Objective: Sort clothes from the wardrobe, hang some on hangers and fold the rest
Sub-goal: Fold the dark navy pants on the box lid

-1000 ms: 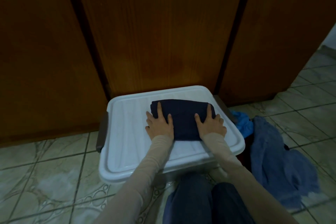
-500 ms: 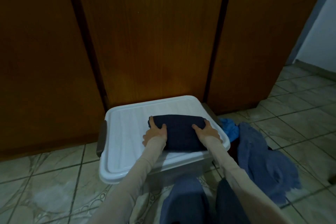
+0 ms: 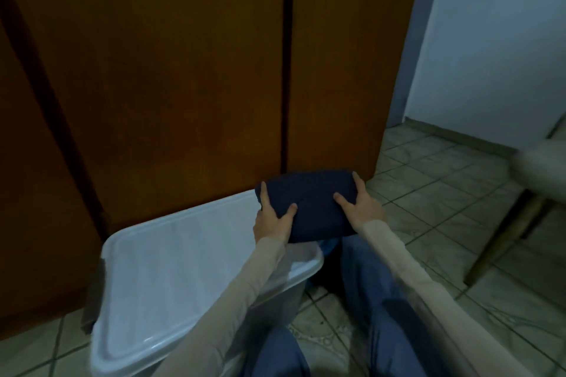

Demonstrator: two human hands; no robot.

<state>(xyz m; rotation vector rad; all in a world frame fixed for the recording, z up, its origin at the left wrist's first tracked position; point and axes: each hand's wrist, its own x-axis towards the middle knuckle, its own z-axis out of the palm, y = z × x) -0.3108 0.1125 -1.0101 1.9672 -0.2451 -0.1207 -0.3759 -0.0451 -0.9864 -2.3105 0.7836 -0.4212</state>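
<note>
A folded dark navy garment [image 3: 309,205] is lifted off the white plastic box lid [image 3: 183,260] and hangs in the air over the box's right end. My left hand [image 3: 272,217] grips its left edge, thumb on top. My right hand [image 3: 361,208] grips its right edge, with fingers spread over the top. The closed brown wardrobe doors [image 3: 183,86] stand right behind the box.
A blue cloth pile [image 3: 367,272] lies on the tiled floor [image 3: 444,193] to the right of the box, partly hidden by my arms. A chair leg and seat [image 3: 505,236] stand at the right. A pale wall [image 3: 490,40] lies beyond the wardrobe.
Both hands have closed on the folded garment and lifted it off the lid, carrying it to the right. My view has swung right as well.
</note>
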